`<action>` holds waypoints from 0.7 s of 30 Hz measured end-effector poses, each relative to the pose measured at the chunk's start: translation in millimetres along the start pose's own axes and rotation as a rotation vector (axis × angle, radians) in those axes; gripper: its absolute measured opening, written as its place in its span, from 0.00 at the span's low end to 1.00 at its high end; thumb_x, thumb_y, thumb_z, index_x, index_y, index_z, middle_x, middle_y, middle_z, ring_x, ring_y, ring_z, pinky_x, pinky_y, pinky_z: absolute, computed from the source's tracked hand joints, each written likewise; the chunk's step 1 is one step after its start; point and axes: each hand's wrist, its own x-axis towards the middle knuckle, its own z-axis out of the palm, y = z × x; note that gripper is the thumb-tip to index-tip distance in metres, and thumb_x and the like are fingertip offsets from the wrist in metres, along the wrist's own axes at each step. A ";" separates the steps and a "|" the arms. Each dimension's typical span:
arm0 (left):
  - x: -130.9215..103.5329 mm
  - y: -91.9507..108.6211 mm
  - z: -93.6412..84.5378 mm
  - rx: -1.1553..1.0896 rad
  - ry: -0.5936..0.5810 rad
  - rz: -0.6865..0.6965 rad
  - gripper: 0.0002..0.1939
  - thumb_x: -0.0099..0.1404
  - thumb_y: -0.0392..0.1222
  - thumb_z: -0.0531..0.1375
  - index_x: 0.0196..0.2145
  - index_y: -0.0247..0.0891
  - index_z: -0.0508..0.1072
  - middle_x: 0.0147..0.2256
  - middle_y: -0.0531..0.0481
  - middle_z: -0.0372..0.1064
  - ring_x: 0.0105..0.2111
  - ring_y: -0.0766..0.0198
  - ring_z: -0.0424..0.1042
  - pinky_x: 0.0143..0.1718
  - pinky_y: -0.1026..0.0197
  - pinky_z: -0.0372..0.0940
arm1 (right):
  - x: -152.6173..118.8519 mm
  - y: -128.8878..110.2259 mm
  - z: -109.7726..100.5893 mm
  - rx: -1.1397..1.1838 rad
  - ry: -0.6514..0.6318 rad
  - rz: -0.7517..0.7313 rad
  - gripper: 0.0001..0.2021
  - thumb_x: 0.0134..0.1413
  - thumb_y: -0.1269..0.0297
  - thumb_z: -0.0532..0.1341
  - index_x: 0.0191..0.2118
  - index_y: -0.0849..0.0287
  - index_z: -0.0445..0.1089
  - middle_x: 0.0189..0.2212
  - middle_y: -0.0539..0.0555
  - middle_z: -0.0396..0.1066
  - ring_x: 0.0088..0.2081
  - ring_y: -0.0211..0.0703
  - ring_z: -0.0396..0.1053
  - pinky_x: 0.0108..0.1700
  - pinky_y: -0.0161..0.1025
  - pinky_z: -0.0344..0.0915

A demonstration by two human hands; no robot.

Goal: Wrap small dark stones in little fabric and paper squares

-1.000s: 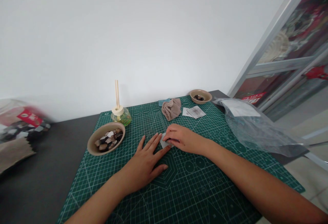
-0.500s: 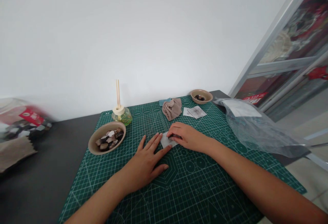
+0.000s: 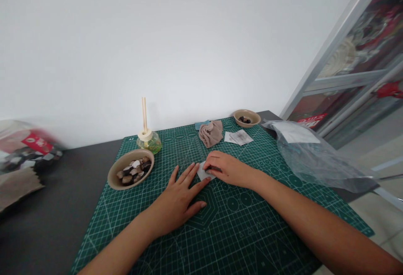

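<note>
My left hand (image 3: 178, 201) lies flat on the green cutting mat (image 3: 170, 254) with its fingers spread, and its fingertips touch the left edge of a small white sheet (image 3: 203, 175). On that sheet my right hand (image 3: 225, 168) is closed, fingertips pressed together around something dark and small that I cannot make out. A tan bowl (image 3: 115, 175) of brown, black and white stones (image 3: 135, 170) stands left of my left hand. Behind my right hand lie a crumpled brownish cloth (image 3: 211, 133) and two square sheets, one white (image 3: 228, 137) and one with grey smudges (image 3: 242, 137).
A glass bottle (image 3: 153, 142) with wooden sticks stands behind the bowl. A second tan bowl (image 3: 247, 118) with dark pieces is at the back right. A clear plastic bag (image 3: 315, 161) lies on the right; another bag of stones (image 3: 31, 153) is far left, near brown paper (image 3: 20, 184).
My right hand has shifted slightly to the left over the white sheet. My left hand stays in place.
</note>
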 end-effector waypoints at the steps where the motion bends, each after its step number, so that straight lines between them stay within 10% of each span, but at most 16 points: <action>1: 0.1 -0.1 -0.1 0.001 0.000 -0.001 0.26 0.71 0.51 0.49 0.64 0.48 0.51 0.66 0.40 0.35 0.65 0.48 0.35 0.59 0.33 0.38 | 0.3 -0.3 0.4 0.004 -0.007 -0.006 0.07 0.56 0.76 0.58 0.40 0.63 0.70 0.38 0.57 0.67 0.42 0.43 0.65 0.46 0.40 0.63; 21: -0.2 -1.1 1.0 -0.011 0.011 -0.001 0.26 0.70 0.51 0.50 0.63 0.48 0.52 0.66 0.40 0.35 0.65 0.47 0.36 0.59 0.33 0.37 | -3.2 7.6 -1.1 -0.037 0.044 -0.045 0.09 0.57 0.75 0.57 0.42 0.61 0.71 0.37 0.56 0.68 0.41 0.43 0.65 0.45 0.41 0.63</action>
